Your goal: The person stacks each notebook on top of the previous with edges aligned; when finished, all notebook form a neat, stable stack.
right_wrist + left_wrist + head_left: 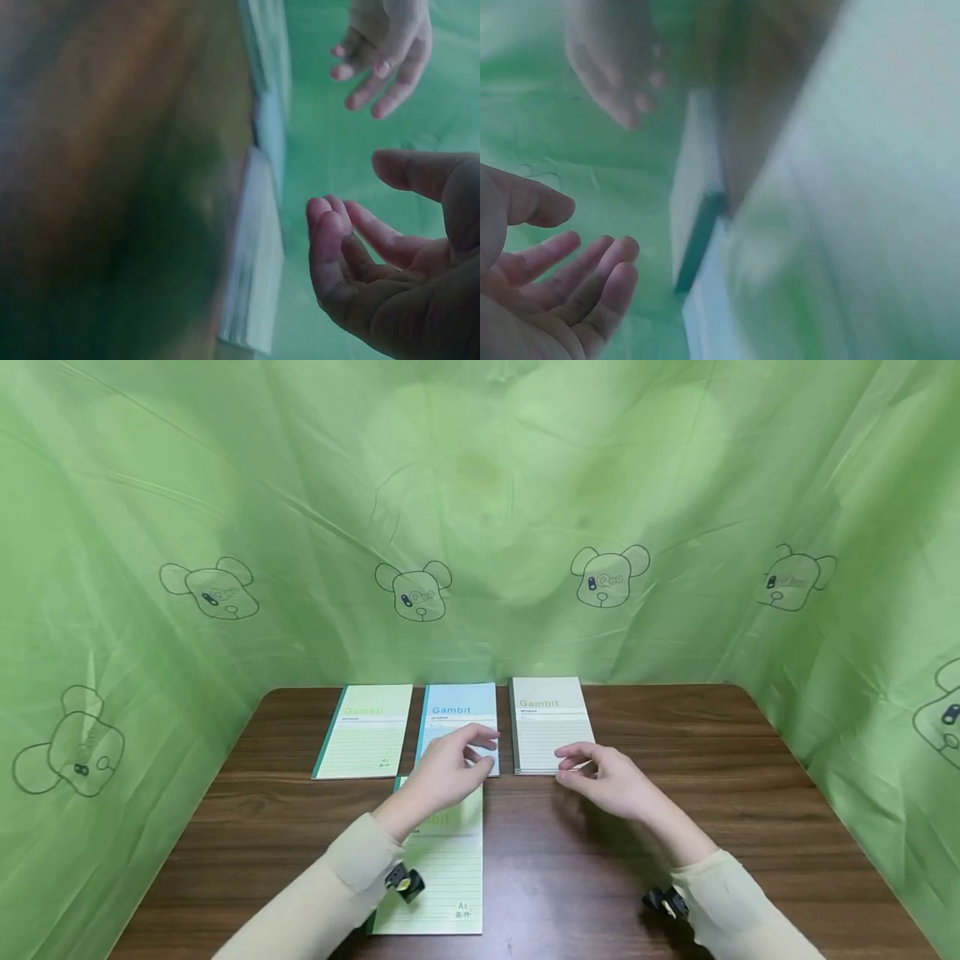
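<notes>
- Above the blue notebook (461,700): left hand (453,767), fingers loosely spread.
- Near the grey notebook stack (549,722): right hand (606,778), fingers bent, thumb apart.
- On the bench (750,793): two green notebooks (442,881).

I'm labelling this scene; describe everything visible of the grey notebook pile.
The grey notebook pile lies closed, flat on the wood-look table, right of the blue notebook with a gap. Its papery grey top cover has a darker left spine, "Gambit" lettering and ruled lines; layered edges show below. The right hand hovers by its near right corner, apparently not touching.
</notes>
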### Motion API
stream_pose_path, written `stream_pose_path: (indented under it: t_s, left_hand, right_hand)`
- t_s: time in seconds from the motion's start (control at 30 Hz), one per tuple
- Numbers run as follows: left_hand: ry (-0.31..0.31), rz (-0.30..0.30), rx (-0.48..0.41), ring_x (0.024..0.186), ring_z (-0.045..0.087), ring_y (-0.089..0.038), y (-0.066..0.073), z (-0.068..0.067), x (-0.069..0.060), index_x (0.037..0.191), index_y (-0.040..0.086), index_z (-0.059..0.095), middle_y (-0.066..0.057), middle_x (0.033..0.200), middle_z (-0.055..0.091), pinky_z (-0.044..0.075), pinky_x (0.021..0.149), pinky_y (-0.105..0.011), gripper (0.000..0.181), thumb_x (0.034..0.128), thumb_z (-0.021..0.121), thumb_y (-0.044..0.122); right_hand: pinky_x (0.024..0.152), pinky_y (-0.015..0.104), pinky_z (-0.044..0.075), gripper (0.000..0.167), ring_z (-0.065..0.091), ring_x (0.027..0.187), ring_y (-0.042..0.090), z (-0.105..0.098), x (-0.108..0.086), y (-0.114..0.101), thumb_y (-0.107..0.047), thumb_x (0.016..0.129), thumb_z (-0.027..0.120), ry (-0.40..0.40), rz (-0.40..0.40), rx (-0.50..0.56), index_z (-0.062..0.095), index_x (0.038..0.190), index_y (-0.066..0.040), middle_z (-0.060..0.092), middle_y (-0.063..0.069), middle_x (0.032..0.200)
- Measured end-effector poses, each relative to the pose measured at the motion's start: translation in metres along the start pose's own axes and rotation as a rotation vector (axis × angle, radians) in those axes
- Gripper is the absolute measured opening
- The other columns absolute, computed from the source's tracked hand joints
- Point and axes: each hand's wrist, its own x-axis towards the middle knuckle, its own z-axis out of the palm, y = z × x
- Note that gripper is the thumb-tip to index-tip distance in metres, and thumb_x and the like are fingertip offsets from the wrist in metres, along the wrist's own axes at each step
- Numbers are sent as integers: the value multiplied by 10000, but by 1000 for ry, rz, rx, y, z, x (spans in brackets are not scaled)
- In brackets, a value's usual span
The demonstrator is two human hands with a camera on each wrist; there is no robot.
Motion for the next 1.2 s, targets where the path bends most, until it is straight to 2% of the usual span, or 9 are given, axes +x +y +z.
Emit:
stream_pose_path:
  t_s: [0.13,0.3,0.43,0.53,0.63,0.77,1.07,1.2]
  left_hand:
    - [-17,-49,71,980,744,-152,-17,-18,-22,1389,115,702,-81,1300,764,614,773,-324,384,1005,706,112]
    - [14,-111,112,993,736,-178,-36,-41,-48,1476,97,644,-156,1366,724,594,707,-313,478,1007,732,117]
    - [34,-167,124,972,726,-158,-51,-56,-67,1512,73,607,-171,1402,699,578,702,-312,523,1012,747,130]
    - [36,-223,177,920,695,-145,-62,-66,-80,1522,41,588,-181,1400,691,565,712,-334,556,1006,763,154]
    - [19,-296,234,889,651,-134,-73,-73,-94,1514,2,581,-168,1323,704,546,722,-353,581,1000,778,188]
    - [-11,-352,238,863,620,-133,-84,-75,-104,1487,-25,593,-102,1210,705,529,725,-366,581,1000,788,224]
    - [-17,-368,199,793,541,-165,-90,-60,-102,1407,-68,641,-45,1098,655,483,707,-349,537,967,797,197]
    - [-6,-361,224,834,514,-179,-89,-50,-102,1317,-85,675,-56,1058,611,460,723,-345,474,951,808,186]
  right_hand:
    - [835,349,598,406,739,962,176,15,-12,-5,-232,1025,762,-61,-43,12,705,1353,0,778,101,1181]
    - [814,309,585,416,732,967,154,38,-24,-10,-221,1012,774,-101,-102,-33,692,1351,6,767,91,1189]
    - [785,272,561,452,725,948,166,53,-25,-14,-203,1014,773,-129,-84,26,663,1394,17,758,87,1212]
    - [783,276,556,500,711,932,181,65,-22,-20,-199,1009,774,-143,-60,70,635,1429,33,755,90,1206]
    - [796,286,556,547,698,925,170,79,-17,-25,-221,1002,779,-158,-36,98,612,1452,42,743,68,1177]
    - [805,287,553,621,681,919,139,97,-11,-30,-253,992,791,-179,0,121,581,1478,71,722,50,1158]
    - [722,260,555,746,649,814,102,113,-2,-35,-239,957,824,-182,31,134,517,1513,153,726,58,1131]
    - [666,250,548,717,644,738,100,116,1,-35,-214,948,826,-189,28,156,544,1497,151,720,49,1082]
